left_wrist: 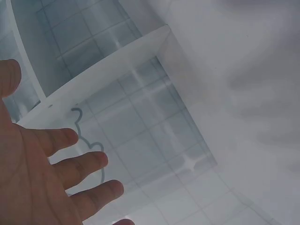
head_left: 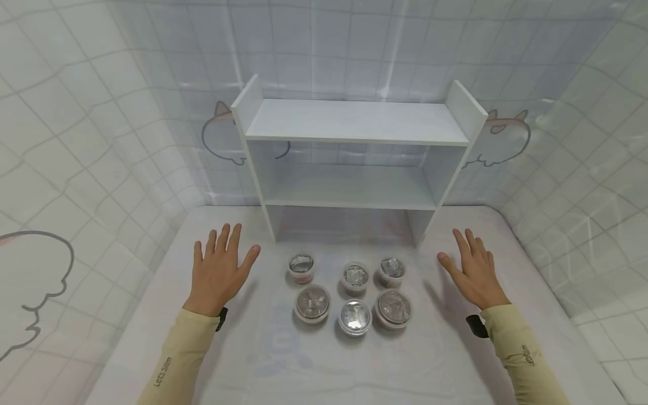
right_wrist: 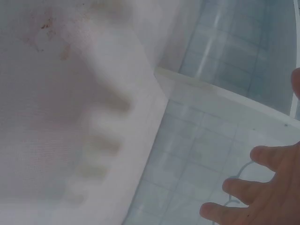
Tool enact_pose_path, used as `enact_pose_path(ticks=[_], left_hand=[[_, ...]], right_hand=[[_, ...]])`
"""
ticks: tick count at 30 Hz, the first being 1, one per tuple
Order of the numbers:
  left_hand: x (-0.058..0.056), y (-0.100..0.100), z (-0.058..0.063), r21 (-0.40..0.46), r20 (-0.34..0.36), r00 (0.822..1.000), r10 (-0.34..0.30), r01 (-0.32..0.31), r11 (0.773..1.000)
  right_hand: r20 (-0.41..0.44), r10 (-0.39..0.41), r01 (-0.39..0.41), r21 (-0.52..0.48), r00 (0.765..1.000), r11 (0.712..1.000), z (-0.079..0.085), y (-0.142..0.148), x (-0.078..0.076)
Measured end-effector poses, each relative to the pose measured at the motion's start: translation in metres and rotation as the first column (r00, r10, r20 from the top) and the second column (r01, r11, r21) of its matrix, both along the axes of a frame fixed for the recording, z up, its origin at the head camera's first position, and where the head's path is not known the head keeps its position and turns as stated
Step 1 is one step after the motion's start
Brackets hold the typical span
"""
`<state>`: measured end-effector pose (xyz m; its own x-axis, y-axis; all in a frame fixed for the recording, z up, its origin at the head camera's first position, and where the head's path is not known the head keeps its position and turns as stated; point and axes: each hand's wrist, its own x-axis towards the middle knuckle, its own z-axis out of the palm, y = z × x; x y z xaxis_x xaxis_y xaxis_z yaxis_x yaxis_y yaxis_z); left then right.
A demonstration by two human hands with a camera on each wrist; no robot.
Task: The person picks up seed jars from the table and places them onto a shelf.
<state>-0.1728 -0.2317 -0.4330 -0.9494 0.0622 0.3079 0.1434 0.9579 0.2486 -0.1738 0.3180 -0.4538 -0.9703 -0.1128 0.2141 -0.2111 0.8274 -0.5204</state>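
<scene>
My left hand (head_left: 217,274) hovers palm down at the left of the table, fingers spread and holding nothing. On the other side, my right hand (head_left: 475,274) is held the same way. Between them several small round lidded tubs stand in two loose rows. The back row has a left tub (head_left: 301,267), a middle tub (head_left: 355,278) and a right tub (head_left: 392,271). In front are a wider tub (head_left: 312,304), a shiny-topped tub (head_left: 355,317) and another wider tub (head_left: 394,308). In both wrist views the fingers are extended beside the shelf's side panel.
A white two-tier shelf (head_left: 349,139) stands at the back of the white table (head_left: 243,360), its boards bare. Tile-patterned sheeting (head_left: 329,45) with cartoon animal outlines hangs behind and along both sides.
</scene>
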Motion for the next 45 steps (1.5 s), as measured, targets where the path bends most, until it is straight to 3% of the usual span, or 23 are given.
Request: enact_pose_path(ticks=[4, 8, 14, 20, 27, 40, 45], left_hand=[[-0.001, 0.001, 0.002, 0.005, -0.032, 0.999, -0.018, 0.019, 1.000], [-0.005, 0.001, 0.004, 0.023, -0.156, 0.986, -0.058, 0.063, 0.998], [-0.013, 0.000, 0.015, 0.064, -0.397, 0.913, -0.092, 0.127, 0.990], [-0.025, -0.003, 0.047, 0.054, -0.523, 0.847, -0.091, 0.140, 0.989], [-0.041, -0.006, 0.090, 0.064, -0.580, 0.810, -0.090, 0.155, 0.986], [-0.063, -0.009, 0.150, 0.163, -0.653, 0.755, -0.054, 0.209, 0.964], [-0.073, -0.003, 0.171, 0.245, -0.665, 0.745, -0.051, 0.282, 0.928]], right_hand=[[-0.002, 0.004, -0.004, -0.005, 1.000, 1.000, -0.001, 0.000, 0.001], [-0.014, 0.014, -0.014, -0.007, 1.000, 1.000, -0.003, 0.002, 0.001], [-0.035, 0.028, -0.029, -0.027, 0.999, 0.999, -0.007, 0.003, 0.000], [-0.033, 0.031, -0.032, -0.044, 0.999, 0.998, -0.011, 0.002, 0.001], [-0.019, 0.036, -0.037, -0.064, 0.999, 0.997, -0.011, -0.001, 0.001], [0.031, 0.041, -0.039, -0.086, 0.999, 0.996, -0.013, -0.006, 0.004], [0.027, 0.043, -0.040, -0.090, 0.999, 0.995, -0.016, -0.008, 0.006]])
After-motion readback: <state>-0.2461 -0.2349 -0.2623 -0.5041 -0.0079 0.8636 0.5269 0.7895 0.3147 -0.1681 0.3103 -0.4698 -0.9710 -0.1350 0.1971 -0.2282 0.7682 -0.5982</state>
